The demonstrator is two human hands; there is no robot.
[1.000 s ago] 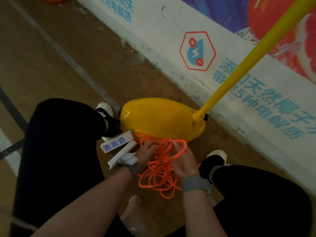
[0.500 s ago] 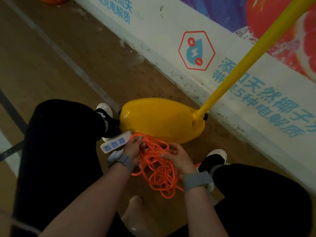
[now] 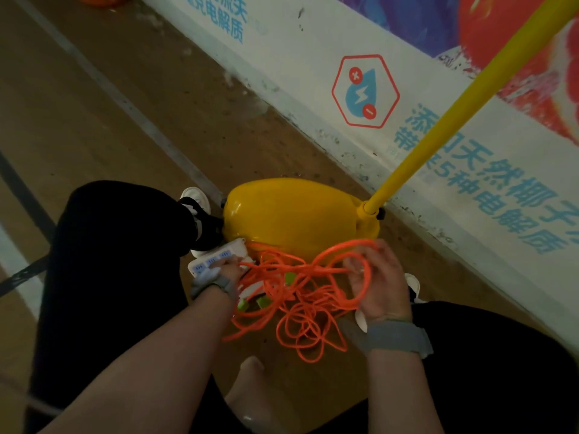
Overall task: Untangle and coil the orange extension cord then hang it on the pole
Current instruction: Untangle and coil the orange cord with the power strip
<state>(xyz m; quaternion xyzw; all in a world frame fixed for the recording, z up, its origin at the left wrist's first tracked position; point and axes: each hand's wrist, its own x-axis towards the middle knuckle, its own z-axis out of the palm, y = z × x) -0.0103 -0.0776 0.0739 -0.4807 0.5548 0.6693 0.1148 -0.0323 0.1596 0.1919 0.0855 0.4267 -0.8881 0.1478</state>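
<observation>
Clearly found the orange extension cord (image 3: 313, 270) not yet untangled: lay as a loose heap of thin loops on the floor (image 3: 156, 104), just in front of the yellow base (image 3: 294, 214) of the pole (image 3: 454, 117). Judged it light, soft and springy, likely to fall back into loops and catch on itself; not fragile, but should not be pulled hard at a knot. Saw the right hand (image 3: 380, 283) with fingers curled through a wide loop, raised above the heap. Saw the left hand (image 3: 227, 270) on the white power strip (image 3: 216, 256), fingers bent and seemingly pinched on several strands stretched toward the right hand. Would take hold near the power strip end and follow one strand from there, leaving the rest slack. Noticed small green pieces (image 3: 242, 305) among the loops; could not tell what.
</observation>
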